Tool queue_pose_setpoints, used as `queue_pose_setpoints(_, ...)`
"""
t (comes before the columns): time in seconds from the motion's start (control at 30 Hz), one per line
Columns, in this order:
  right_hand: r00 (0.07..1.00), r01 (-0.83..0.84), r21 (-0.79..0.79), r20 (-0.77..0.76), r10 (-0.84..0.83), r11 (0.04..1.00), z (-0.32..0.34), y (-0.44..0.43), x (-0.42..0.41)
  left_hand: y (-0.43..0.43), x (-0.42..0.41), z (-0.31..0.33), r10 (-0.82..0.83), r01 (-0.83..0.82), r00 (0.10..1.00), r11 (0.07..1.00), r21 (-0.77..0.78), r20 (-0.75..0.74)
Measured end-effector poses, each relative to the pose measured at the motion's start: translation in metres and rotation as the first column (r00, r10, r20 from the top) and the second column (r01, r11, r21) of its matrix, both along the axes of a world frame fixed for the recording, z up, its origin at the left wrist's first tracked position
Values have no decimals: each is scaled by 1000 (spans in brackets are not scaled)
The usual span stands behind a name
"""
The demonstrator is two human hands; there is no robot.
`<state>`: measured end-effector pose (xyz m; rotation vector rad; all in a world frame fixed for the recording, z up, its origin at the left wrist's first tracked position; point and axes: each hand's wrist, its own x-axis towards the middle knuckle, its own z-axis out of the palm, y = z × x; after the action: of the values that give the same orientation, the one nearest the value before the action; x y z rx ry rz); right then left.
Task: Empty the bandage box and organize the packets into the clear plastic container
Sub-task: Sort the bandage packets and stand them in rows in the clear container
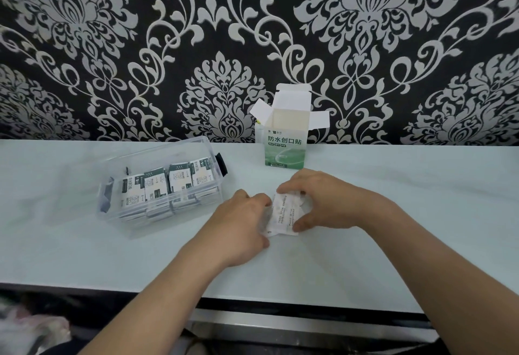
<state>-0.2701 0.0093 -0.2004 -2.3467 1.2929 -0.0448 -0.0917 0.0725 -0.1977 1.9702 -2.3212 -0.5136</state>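
Our left hand [241, 218] and right hand [320, 200] both pinch a white printed paper sheet [282, 215] on the pale bench [407, 214]. Its long axis points away from us. The clear plastic container [132, 228] of green-and-white packets [179, 176] lies left, nearer to the left hand. The open green-and-white cardboard box [283, 146] stands behind.

Even, soft light; wide-angle bending at edges, slight blur lower left.

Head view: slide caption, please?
Left hand and right hand grip a printed paper; clear container holds packets, bandage box stands open.
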Motion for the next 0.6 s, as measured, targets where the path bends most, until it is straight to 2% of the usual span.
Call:
queue_pose_setpoints(0.27,999,35,63,7,-35,997,0,7,4,-8,-1,1,13,-8,997,998,60,-77)
queue_pose_setpoints(0.47,1000,-7,-23,-1,7,1000,-2,15,5,-7,-1,2,-26,32,997,996,87,-74)
queue_pose_setpoints(0.6,999,-12,-46,52,14,999,0,19,5,-6,-4,1,-59,59,998,997,42,-14)
